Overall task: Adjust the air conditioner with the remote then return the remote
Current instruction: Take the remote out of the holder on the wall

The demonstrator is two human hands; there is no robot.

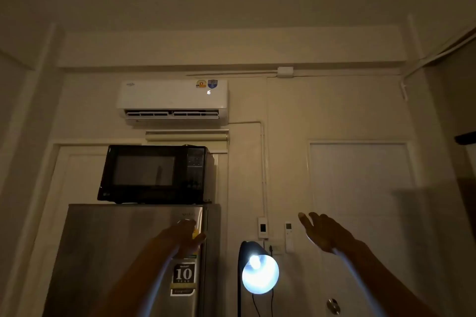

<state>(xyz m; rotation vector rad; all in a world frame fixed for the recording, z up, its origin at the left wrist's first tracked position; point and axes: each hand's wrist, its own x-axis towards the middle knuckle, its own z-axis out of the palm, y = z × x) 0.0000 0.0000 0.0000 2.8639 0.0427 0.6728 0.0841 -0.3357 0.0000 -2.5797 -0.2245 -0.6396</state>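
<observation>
Both arms reach forward and up from the bottom of the view, bare to the forearm. The left hand is raised with its fingers loosely curled and the thumb sticking out to the right. The right hand is open and empty, back toward the camera, fingers spread and pointing up and left.

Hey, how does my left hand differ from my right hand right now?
The left hand is loosely curled in front of the silver fridge; the right hand is spread open with fingers extended. The right hand reaches toward the remote in its wall holder, close but not touching; the left hand is well apart from it, on the far side of the lit lamp. Both hands are raised and empty.
</observation>
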